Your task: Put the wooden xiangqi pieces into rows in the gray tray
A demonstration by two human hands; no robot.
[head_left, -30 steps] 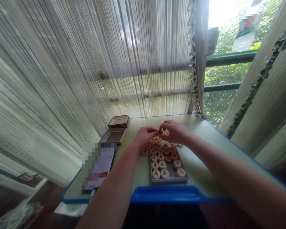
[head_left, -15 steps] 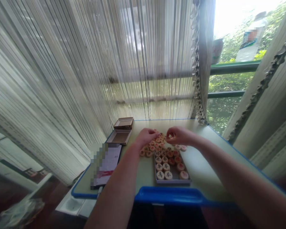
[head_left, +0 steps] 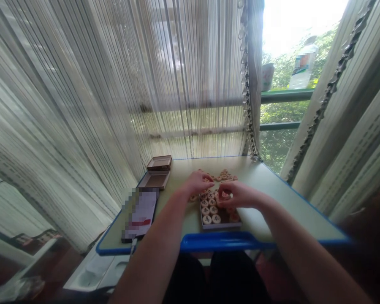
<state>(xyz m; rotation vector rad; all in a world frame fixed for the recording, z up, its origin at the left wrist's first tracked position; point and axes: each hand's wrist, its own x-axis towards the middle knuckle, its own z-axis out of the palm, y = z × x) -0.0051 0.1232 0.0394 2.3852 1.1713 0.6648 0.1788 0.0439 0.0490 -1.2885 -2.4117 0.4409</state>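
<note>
Round wooden Chinese chess pieces with black or red characters fill much of a shallow box (head_left: 220, 226) near the front of the table. My right hand (head_left: 240, 194) is over the box's right side, thumb and fingers closed round a red-marked chess piece (head_left: 224, 196). Beneath that hand some of the box's contents are hidden. My left hand (head_left: 196, 183) is just behind the box's back left corner. Its thumb and fingers are curved and apart, above loose pieces. Black-marked pieces (head_left: 213, 210) stand in rows at the left of the box.
More loose pieces (head_left: 224, 174) lie farther back. An open two-part box (head_left: 154, 179) and a phone-like device (head_left: 143, 211) with a cable sit on the left. The table (head_left: 297, 211) has a blue edge and a blue front trough (head_left: 217, 241). Curtains (head_left: 190, 84) hang behind.
My right hand has come from the loose pile toward me, to above the box. My left hand has shifted slightly away from the pile. The view has turned a little right.
</note>
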